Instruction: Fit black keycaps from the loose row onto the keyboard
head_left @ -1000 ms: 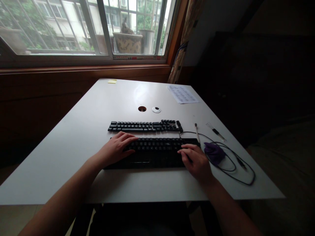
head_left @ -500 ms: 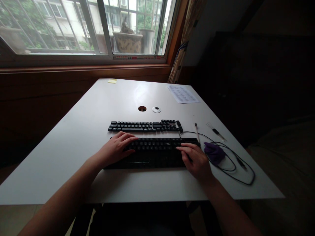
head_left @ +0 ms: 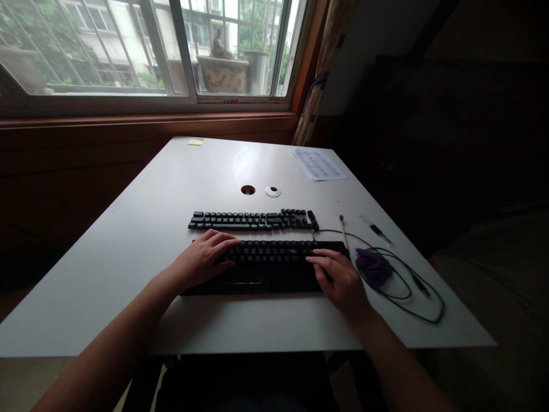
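Observation:
A black keyboard [head_left: 274,273] lies near the front of the white table. Its far rows carry keycaps, while the near part looks dark, with no caps I can make out. My left hand [head_left: 210,252] rests on its left end, fingers stretched over the keys and thumb apart. My right hand [head_left: 338,277] lies over the right part, its index finger stretched onto a key in the capped rows and the thumb lower down. Just behind the keyboard, loose black keycaps [head_left: 234,221] are laid out in rows.
A black cable [head_left: 441,303] loops at the right around a purple cloth [head_left: 374,268]. Near it lie a thin brush [head_left: 342,229] and a wire keycap puller [head_left: 377,230]. Farther back are printed paper [head_left: 319,165], a round table hole [head_left: 247,190], its white cover [head_left: 273,191] and a yellow note [head_left: 195,142].
My right hand's index finger has shifted very slightly left over the keys. The left hand, the keyboard and the loose keycaps stay where they were.

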Demonstrator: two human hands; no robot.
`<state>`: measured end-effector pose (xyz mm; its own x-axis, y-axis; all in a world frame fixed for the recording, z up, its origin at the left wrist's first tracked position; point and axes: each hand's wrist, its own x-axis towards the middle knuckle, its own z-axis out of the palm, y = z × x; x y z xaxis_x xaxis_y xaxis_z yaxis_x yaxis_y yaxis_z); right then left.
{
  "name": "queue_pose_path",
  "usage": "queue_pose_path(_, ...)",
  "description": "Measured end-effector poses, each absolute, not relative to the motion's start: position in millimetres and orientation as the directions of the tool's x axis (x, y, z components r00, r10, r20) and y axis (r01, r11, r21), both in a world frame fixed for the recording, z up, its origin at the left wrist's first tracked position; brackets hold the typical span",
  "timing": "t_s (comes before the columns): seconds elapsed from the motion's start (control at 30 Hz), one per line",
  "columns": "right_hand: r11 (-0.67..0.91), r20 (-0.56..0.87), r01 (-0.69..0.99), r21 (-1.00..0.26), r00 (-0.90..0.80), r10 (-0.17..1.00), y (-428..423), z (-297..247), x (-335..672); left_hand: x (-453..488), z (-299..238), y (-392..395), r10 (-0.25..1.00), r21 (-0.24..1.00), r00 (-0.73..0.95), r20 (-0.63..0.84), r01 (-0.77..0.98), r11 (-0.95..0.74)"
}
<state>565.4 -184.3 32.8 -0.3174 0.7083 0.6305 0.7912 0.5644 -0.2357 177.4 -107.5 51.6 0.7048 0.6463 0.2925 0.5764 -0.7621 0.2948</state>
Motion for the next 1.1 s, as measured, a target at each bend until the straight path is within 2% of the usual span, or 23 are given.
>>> queue_pose_path(1.1,0.569,0.641,0.796,-0.206,-0.330,0.693,-184.2,34.4,563.4,176.9,49.9,-106.1,0.640,0.301,0.705,0.305,0.567,-0.767)
